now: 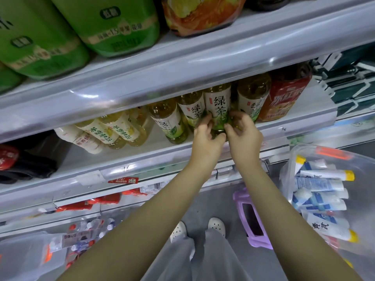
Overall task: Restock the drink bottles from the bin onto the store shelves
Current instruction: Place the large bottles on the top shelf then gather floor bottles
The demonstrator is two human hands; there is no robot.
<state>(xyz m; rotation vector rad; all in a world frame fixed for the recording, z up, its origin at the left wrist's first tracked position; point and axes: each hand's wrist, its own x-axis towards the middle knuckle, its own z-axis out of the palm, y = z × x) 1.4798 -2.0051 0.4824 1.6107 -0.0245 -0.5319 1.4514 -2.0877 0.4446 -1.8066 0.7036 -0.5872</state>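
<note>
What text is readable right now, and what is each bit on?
"绿茶": green tea bottle, held by left hand and right hand.
"冰红茶": red bottle.
"15": large green bottle above.
Red shelf tag and tubes: too blurred.

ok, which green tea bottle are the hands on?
The green tea bottle with its label facing out, second left of the red bottle; left hand and right hand grip its base.
</note>
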